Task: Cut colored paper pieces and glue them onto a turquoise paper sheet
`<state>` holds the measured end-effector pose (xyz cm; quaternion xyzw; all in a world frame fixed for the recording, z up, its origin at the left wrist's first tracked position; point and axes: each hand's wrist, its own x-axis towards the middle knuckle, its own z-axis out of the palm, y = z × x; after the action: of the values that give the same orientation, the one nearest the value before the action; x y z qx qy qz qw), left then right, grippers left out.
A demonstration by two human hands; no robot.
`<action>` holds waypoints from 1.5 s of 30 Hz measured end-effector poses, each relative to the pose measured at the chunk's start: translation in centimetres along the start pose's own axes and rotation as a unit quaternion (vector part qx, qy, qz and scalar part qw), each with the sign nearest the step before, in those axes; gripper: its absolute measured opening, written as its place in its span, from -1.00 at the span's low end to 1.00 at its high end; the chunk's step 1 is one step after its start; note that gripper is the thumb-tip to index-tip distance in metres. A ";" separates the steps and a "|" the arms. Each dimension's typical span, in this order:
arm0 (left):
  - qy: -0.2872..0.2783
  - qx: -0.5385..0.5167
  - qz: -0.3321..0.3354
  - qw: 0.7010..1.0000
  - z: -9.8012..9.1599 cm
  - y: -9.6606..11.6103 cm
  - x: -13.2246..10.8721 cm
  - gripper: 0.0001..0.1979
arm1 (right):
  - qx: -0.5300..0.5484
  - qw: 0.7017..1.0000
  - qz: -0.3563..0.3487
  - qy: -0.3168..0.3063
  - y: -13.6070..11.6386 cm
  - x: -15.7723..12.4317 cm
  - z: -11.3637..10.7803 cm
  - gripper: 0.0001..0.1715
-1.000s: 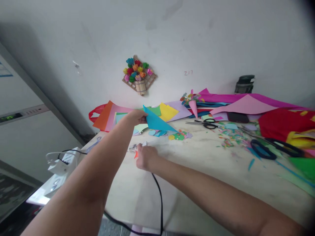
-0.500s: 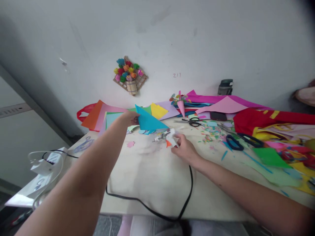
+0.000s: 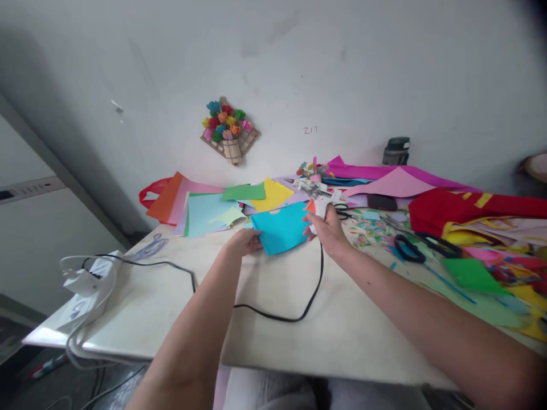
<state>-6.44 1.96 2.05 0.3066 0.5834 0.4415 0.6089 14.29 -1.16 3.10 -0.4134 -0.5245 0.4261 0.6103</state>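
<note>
My left hand (image 3: 249, 241) pinches the left edge of a bright blue sheet of paper (image 3: 282, 229), held above the table. In my right hand (image 3: 327, 229) is a white hot glue gun (image 3: 321, 206) with an orange trigger, its nozzle pointing up and left. The blue paper's right edge meets the fingers of my right hand; whether they also grip it I cannot tell. A black cord (image 3: 314, 299) runs down from the glue gun and loops across the table.
Coloured paper sheets (image 3: 205, 212) lie at the back left. Black-handled scissors (image 3: 408, 248), paper scraps (image 3: 371, 232) and a dark phone (image 3: 382, 202) are on the right. A white power strip (image 3: 92, 296) sits at the left edge. A dark bottle (image 3: 396, 151) stands by the wall.
My left hand has brought the blue paper right and nearer to me, beside my right hand. The glue gun has been raised from low over the table, its nozzle now higher.
</note>
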 end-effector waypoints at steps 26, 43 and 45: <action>0.030 -0.106 0.067 0.992 -1.3 -1.0 -0.9 -0.88 | -0.065 0.994 -0.085 -0.031 3.6 -0.4 2.5 -0.48; 0.305 0.512 0.177 0.783 -10.1 -1.2 -1.0 -0.76 | -0.181 0.974 -0.134 -0.023 4.8 -0.5 2.1 -0.41; 0.304 0.513 0.174 0.784 -10.0 -1.2 -1.0 -0.77 | -0.179 0.975 -0.133 -0.021 4.8 -0.5 2.1 -0.41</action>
<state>-15.93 -0.85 0.12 0.5197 0.8154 0.2465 0.0655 11.78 -0.12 -1.38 -0.4336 -0.6555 0.2488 0.5660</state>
